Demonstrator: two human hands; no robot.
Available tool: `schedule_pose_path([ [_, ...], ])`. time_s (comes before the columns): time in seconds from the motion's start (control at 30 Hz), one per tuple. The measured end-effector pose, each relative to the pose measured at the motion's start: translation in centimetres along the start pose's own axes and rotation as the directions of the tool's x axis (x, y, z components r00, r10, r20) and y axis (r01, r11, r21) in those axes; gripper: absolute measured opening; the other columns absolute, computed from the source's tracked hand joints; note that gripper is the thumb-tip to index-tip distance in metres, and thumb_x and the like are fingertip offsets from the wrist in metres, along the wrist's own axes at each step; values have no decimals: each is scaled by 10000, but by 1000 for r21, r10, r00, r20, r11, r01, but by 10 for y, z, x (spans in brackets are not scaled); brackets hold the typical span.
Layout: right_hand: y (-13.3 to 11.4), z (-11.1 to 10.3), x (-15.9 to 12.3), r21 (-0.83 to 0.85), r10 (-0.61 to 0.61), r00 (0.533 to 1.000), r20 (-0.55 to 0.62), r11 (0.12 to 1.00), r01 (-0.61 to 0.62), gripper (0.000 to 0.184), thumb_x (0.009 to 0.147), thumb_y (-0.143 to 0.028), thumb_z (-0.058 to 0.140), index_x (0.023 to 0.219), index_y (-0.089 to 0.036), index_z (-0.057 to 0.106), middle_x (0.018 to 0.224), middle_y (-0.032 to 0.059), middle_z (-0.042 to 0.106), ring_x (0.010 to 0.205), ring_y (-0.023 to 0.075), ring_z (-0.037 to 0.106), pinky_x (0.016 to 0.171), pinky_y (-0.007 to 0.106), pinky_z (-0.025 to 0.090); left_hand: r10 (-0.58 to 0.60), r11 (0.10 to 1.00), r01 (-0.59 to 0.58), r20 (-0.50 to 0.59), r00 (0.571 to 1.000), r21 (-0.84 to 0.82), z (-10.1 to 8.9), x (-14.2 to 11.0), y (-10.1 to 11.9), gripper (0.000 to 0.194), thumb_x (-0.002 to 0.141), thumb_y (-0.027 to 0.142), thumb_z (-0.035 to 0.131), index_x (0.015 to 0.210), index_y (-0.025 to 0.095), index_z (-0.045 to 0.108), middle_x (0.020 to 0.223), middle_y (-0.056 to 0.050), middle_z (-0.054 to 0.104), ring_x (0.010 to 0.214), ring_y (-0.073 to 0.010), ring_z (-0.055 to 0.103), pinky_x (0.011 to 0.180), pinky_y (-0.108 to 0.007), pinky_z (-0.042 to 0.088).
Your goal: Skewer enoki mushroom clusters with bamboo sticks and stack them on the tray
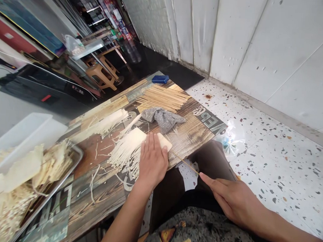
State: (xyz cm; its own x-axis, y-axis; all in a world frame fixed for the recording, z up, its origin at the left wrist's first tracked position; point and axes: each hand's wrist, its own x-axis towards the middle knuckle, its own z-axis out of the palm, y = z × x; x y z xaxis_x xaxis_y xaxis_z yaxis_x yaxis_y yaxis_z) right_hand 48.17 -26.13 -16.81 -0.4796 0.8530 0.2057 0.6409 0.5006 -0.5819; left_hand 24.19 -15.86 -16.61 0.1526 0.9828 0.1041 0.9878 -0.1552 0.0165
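My left hand (152, 160) lies flat, fingers stretched out, on a flattened bunch of enoki mushrooms (129, 144) on the table. The pale base of the bunch (165, 143) shows to the right of my fingers. My right hand (228, 195) pinches a thin bamboo skewer (187, 164) past the table's near edge. The skewer's far end meets the base of the bunch; how deep it goes is hidden. Beyond my left hand a crumpled grey cloth (164, 118) lies against a pile of bamboo skewers (165, 97). Another enoki bunch (112, 120) lies further left.
At the left, a metal tray (77, 154) holds flat enoki pieces (26, 164) beside a white plastic bin (33, 128). A blue box (160, 79) sits at the table's far corner. Loose enoki strands (93, 184) litter the wood-patterned table (105, 199). A plastic bag (232, 141) lies right of the table.
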Motion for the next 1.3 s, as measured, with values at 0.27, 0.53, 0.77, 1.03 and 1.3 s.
schedule_pose_path([
  [0.27, -3, 0, 3, -2, 14, 1000, 13, 1000, -14, 444, 947, -119, 293, 1329, -67, 512, 726, 54, 653, 595, 160, 631, 529, 266, 494, -3, 1000, 3, 12, 1000, 22, -3, 1, 2, 607, 969, 337, 260, 1423, -62, 318, 1512, -230, 299, 1430, -302, 226, 1174, -478, 209],
  [0.53, -5, 0, 2, -3, 22, 1000, 9, 1000, -22, 446, 944, -119, 297, 1331, -75, 514, 734, 57, 666, 603, 154, 635, 540, 254, 499, 15, 1000, -15, -27, 1000, 13, 0, 0, 1, 599, 970, 335, 253, 1419, -54, 327, 1509, -226, 308, 1426, -303, 239, 1164, -486, 223],
  [0.77, -4, 0, 3, -7, 47, 999, 1, 999, -47, 457, 921, -119, 337, 1335, -136, 531, 752, 56, 680, 610, 145, 635, 581, 240, 512, 15, 1000, -15, -30, 999, 7, 1, 0, 1, 598, 969, 338, 256, 1419, -49, 326, 1501, -239, 320, 1426, -300, 240, 1164, -486, 226],
  [1.03, -7, -2, 3, -39, 42, 999, 3, 998, -42, 453, 924, -120, 331, 1331, -130, 531, 730, 48, 674, 605, 144, 631, 575, 236, 495, 14, 1000, -14, -10, 1000, 21, 0, 0, 1, 609, 974, 344, 249, 1422, -63, 314, 1509, -241, 298, 1431, -300, 225, 1171, -484, 214],
  [1.3, -7, -2, 4, -16, 59, 998, 1, 998, -59, 455, 919, -124, 350, 1335, -151, 533, 734, 46, 673, 599, 141, 626, 571, 230, 499, -2, 1000, 2, 12, 1000, 14, -2, 0, 2, 609, 973, 343, 254, 1429, -58, 306, 1514, -237, 291, 1435, -297, 212, 1177, -476, 201],
])
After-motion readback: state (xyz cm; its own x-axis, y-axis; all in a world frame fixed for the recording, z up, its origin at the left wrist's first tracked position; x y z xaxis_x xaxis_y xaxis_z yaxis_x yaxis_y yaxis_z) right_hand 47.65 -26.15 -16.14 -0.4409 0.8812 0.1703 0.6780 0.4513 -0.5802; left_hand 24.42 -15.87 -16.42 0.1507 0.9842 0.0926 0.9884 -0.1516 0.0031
